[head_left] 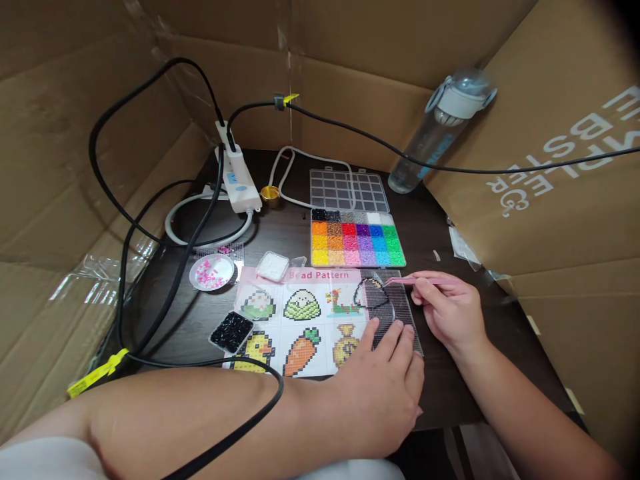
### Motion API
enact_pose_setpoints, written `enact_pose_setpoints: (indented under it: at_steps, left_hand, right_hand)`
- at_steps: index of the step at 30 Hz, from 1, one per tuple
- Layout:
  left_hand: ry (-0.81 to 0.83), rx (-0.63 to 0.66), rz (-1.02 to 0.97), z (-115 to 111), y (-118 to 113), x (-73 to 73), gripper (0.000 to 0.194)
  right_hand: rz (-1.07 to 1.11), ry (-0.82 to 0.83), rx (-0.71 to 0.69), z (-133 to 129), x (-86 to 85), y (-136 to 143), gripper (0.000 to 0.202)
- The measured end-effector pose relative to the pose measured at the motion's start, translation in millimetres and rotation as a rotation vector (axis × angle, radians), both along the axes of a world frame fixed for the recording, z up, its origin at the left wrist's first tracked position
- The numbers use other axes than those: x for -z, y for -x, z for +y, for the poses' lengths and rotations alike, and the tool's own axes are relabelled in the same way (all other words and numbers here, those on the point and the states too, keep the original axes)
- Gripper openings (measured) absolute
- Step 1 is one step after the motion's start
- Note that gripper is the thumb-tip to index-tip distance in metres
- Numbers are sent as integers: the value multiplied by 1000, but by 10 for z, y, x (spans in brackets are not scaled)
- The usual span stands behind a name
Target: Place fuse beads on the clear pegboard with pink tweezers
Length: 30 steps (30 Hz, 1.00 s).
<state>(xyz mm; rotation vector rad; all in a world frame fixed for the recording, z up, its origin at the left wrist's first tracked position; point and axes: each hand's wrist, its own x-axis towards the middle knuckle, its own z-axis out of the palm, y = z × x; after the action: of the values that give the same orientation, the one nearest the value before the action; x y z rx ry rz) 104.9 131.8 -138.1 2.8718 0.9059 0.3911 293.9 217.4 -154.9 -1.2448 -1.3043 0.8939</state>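
Note:
Pink tweezers [433,279] are pinched in my right hand [450,313], their tips over a clear pegboard [407,320]. On the board, black beads form a rounded outline [371,293] with some tan beads inside near the top. My left hand [383,383] lies with its fingers spread on the board's lower part and the right edge of the bead pattern sheet [323,333]. Printed on the sheet are a carrot, a money bag, a chick and other figures. A small tray of black beads [231,332] and a tray of white beads [273,266] rest on its left side.
Behind the sheet sits an open multicoloured bead box [357,238]. A round dish of pink and white beads [213,272] is at the left. A power strip [240,180], black cables [175,287] and a bottle [440,130] stand among cardboard walls [350,100].

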Motion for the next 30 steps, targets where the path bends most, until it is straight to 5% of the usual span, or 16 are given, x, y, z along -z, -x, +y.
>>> enact_pose_setpoints:
  at_steps: [30]
  left_hand:
    - [-14,3,-17,-3,4,-4,58]
  right_hand:
    - [-24,10,33,-6,27,0,16]
